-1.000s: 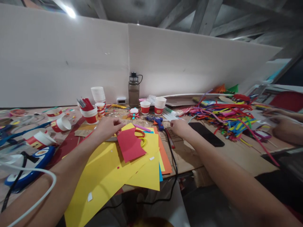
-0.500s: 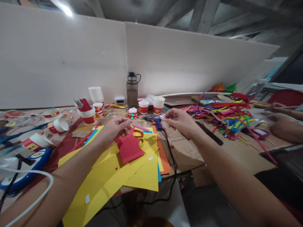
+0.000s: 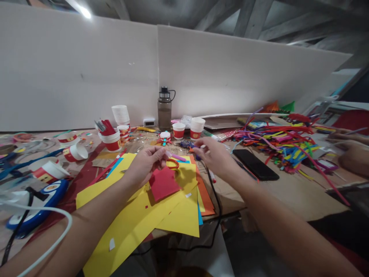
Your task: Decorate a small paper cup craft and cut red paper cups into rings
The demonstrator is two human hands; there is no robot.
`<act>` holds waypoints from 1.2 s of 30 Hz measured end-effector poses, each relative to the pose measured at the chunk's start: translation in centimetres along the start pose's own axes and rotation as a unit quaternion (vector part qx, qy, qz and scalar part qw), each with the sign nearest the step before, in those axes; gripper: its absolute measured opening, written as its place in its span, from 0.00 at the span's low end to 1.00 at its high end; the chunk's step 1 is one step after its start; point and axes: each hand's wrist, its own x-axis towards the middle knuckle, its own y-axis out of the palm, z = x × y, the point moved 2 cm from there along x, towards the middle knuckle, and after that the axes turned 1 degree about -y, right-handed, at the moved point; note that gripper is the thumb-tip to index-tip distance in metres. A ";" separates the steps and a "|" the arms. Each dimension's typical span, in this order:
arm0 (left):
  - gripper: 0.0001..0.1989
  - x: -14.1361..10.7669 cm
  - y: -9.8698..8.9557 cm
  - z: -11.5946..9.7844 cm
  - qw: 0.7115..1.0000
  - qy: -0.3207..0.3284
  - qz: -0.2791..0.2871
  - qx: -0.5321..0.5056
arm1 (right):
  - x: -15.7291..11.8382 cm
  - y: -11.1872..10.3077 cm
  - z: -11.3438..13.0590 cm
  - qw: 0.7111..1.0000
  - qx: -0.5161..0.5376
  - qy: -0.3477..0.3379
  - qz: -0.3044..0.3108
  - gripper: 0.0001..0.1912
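My left hand (image 3: 147, 163) is closed in a pinch above the yellow paper (image 3: 127, 215); what lies between its fingertips is too small to make out. A purple pen (image 3: 178, 157) and the red-handled scissors (image 3: 173, 164) lie just right of those fingertips, with a piece of red paper (image 3: 163, 184) below. My right hand (image 3: 210, 154) has its fingers bent together over the blue glue gun (image 3: 197, 156), which is mostly hidden behind them. Whether the fingers grip it is unclear. The gun's black cord (image 3: 219, 207) runs down over the table's front edge.
Paper cups (image 3: 178, 131) and a dark bottle (image 3: 164, 111) stand at the back. A black phone (image 3: 256, 164) lies right of my right forearm, near heaped pipe cleaners (image 3: 291, 146). Another person's hand (image 3: 354, 154) is at the far right. Tipped cups (image 3: 50, 172) lie left.
My right hand has moved down and left onto the glue gun. The phone, largely covered by my forearm before, shows more fully. The view has shifted slightly.
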 end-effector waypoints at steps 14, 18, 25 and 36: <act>0.13 0.9 -1.1 0.2 0.997 0.002 -0.063 -0.032 | -1.1 -0.8 -8.3 0.911 -0.354 0.162 0.133 0.16; 0.13 0.8 -1.3 0.2 0.997 -0.010 -0.066 -0.033 | -1.5 -0.6 -5.8 0.952 -0.227 0.130 0.159 0.18; 0.10 1.2 -2.2 -0.4 0.997 0.021 -0.061 -0.040 | -2.7 0.1 -5.1 0.958 -0.109 0.105 0.242 0.13; 0.09 2.1 -6.7 -4.0 0.956 0.107 -0.228 -0.151 | -2.1 -0.1 -5.9 0.947 -0.142 0.161 0.240 0.11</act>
